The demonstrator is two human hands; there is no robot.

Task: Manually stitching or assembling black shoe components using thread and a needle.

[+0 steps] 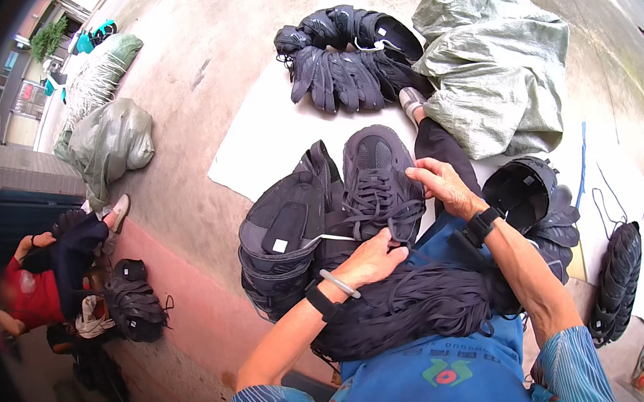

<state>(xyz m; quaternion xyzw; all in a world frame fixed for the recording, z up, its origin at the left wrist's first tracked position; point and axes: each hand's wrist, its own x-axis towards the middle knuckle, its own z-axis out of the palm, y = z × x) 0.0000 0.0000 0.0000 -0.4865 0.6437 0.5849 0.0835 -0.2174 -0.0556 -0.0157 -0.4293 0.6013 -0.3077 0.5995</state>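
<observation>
A dark grey shoe upper [373,177] rests in front of me, toe pointing away, with dark laces threaded across its front. My left hand [371,260] is closed in a pinch at the near end of the upper, on a shoelace. At the upper's right edge, my right hand [446,189] pinches with thumb and fingers; its exact hold is partly hidden. A thick bundle of loose black shoelaces [413,309] lies across my lap, under my left wrist. Left of the upper stands a nested stack of black shoe uppers [279,232].
Another stack of uppers [522,192] sits by my right forearm. A curved row of uppers [337,78] lies on a white sheet [252,148], beside a big pale green sack [491,69]. A seated person in red [36,299] works at the left. More uppers [616,281] lie far right.
</observation>
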